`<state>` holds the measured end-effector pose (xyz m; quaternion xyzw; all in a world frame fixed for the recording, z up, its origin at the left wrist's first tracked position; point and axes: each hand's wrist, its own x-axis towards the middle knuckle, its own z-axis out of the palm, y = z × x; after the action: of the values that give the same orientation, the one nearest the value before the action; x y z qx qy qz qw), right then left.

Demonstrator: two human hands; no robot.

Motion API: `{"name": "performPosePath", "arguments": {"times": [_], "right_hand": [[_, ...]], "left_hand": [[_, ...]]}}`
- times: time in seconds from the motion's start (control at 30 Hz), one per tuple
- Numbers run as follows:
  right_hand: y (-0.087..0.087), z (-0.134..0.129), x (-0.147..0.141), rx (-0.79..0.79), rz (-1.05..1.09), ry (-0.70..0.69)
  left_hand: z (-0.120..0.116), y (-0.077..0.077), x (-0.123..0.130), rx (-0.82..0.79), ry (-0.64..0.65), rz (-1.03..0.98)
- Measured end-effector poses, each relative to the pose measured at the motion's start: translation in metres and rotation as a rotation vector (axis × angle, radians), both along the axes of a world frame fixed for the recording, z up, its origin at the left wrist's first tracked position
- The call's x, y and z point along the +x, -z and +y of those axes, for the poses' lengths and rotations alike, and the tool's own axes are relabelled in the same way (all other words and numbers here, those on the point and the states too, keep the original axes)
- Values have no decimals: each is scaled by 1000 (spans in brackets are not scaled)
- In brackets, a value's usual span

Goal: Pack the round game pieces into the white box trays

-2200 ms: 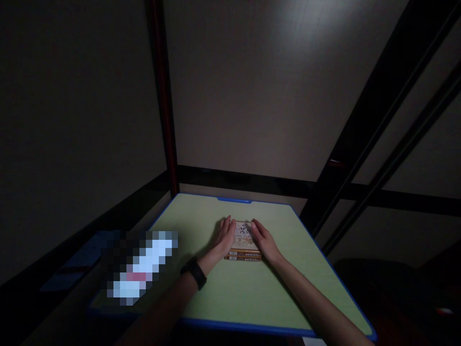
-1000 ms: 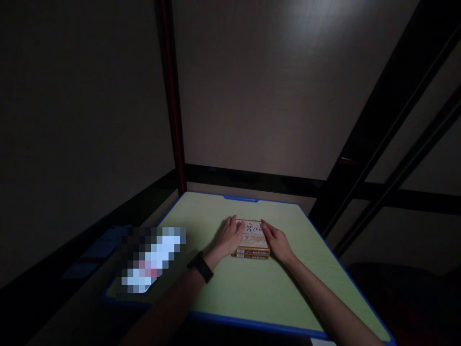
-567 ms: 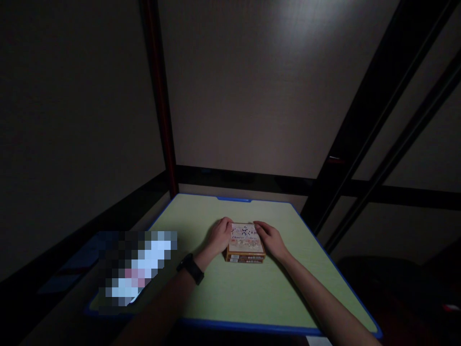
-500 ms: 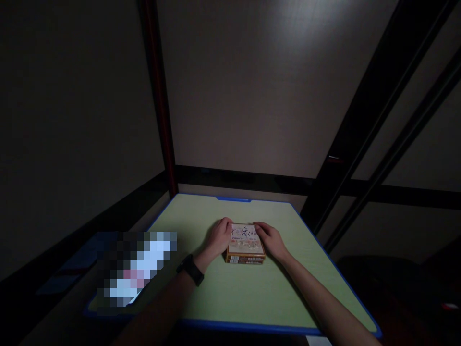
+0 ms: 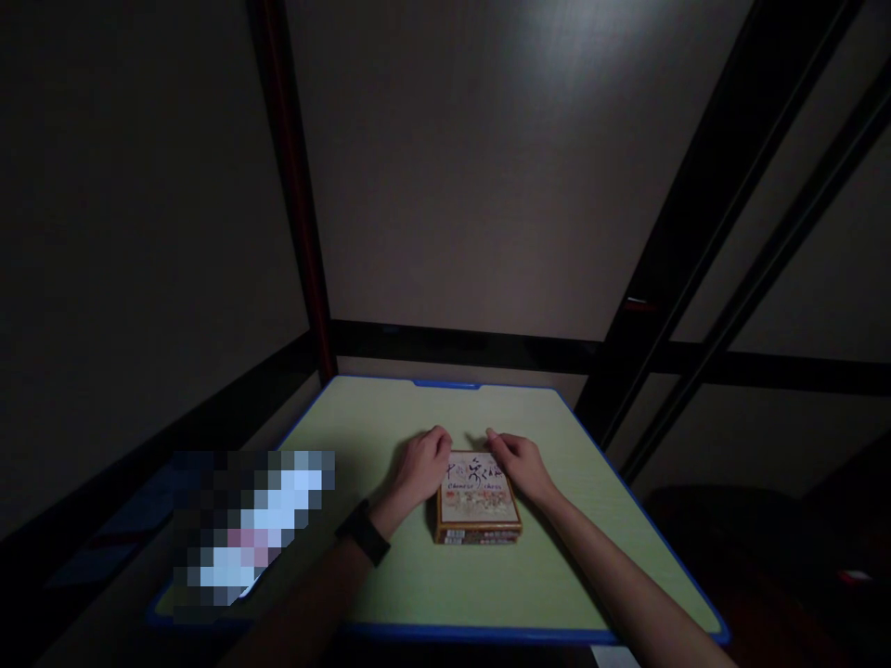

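A Chinese chess box (image 5: 479,501) lies flat on the table, its lettered lid up and a barcode showing on the near side. My left hand (image 5: 426,461) has its fingers curled at the far left corner of the box. At the far right corner rests my right hand (image 5: 521,464), closed, its fingertips reaching just past the far edge. Both hands appear to touch the box; the contact of the fingers behind it is partly hidden. A black watch (image 5: 363,533) is on my left wrist.
The light green table (image 5: 390,594) has a blue rim. On its left side lies a bright, pixelated item (image 5: 268,529) that I cannot make out. Wall panels (image 5: 445,186) with dark beams stand behind the far edge. Dark shapes are at the right.
The box has slid nearer to me, and more of its lid shows. My hands stay almost in place, now at its far corners. The view has shifted slightly.
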<state>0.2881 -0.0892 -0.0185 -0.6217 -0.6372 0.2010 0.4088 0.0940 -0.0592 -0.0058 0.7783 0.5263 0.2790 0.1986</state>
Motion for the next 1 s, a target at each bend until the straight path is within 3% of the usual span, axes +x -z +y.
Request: {"name": "performPosePath", "arguments": {"times": [0.17,0.57,0.8,1.0], "right_hand": [[4,3,0,50,34,-18],[16,14,6,49,110,-9],[9,7,2,65,106,35],[5,-2,-1,149,-24,30]], "left_hand": [[0,-1,0,-12,-24,-41],[4,4,2,-9,63,-44],[-1,-1,1,10,30,-20],[-5,-6,2,63,-9,69]]}}
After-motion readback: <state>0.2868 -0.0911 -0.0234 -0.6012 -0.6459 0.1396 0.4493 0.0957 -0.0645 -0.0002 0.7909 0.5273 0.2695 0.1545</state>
